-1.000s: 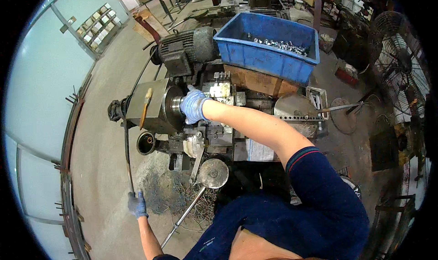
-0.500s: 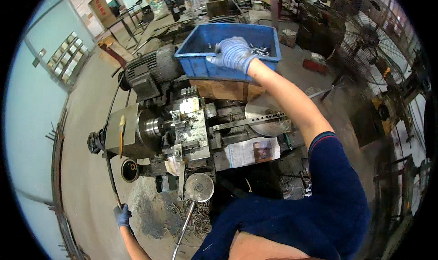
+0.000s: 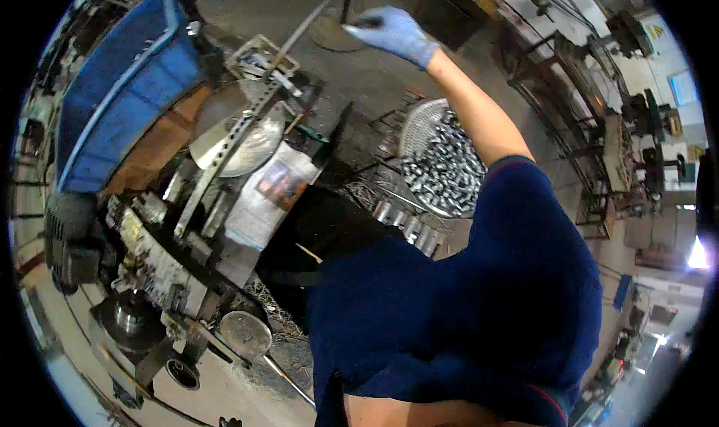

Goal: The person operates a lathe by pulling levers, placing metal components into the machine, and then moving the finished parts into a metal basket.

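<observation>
My right hand (image 3: 393, 36), in a blue-grey knitted glove, is held out over the floor beyond the machine. Its fingers are loosely bent, with a dark gap between them and the thumb, and no part shows in the grip. Nearer to me, below that forearm, a round mesh basket (image 3: 410, 136) holds many small shiny metal cylinders (image 3: 447, 169). At the lower edge, a dark sliver by the end of a long bar (image 3: 161, 403) may be my left hand (image 3: 230, 422); its fingers are too cut off to read.
The lathe (image 3: 161, 266) stands on the left, with a printed paper (image 3: 273, 191) and a handwheel (image 3: 246, 334). A blue bin (image 3: 123, 101) sits behind it on cardboard. Larger metal cylinders (image 3: 412, 226) lie beside the basket. A small tray (image 3: 262, 59) holds tools.
My view has swung to the right. My right hand has left the blue bin and is now out over the floor. My left hand, earlier closed around the bar, has slipped almost out of view.
</observation>
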A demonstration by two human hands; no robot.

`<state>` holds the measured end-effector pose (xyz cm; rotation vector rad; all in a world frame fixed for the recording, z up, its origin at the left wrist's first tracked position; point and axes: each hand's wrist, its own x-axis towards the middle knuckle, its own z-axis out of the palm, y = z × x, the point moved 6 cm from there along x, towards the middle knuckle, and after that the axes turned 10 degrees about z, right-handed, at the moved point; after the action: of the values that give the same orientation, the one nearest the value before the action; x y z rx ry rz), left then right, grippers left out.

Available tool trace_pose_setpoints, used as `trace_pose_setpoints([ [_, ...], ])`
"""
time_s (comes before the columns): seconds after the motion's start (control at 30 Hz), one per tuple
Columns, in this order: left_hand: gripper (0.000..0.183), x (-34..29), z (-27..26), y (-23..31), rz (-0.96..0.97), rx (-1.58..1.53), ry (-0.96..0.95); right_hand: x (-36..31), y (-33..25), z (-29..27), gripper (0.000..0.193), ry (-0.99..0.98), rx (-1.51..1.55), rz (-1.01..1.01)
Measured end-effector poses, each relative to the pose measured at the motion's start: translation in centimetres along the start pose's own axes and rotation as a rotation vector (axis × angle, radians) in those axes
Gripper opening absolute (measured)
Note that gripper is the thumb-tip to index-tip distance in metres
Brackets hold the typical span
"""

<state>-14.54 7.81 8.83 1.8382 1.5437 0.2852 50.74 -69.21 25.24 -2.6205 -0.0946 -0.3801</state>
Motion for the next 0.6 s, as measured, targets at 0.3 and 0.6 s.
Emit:
trace_pose_setpoints([
  [0.3, 0.03, -0.7, 2.1, 4.0, 0.056, -0.005, 0.087, -18.8, 23.0, 5.6, 0.052, -0.749, -0.61, 0.663],
  [0.6, 0.031, -1.5, 0.1, 3.3, 0.101, -0.075, 0.172, -19.5, 25.0, 13.4, 0.041, -0.911, -0.901, 0.316],
])
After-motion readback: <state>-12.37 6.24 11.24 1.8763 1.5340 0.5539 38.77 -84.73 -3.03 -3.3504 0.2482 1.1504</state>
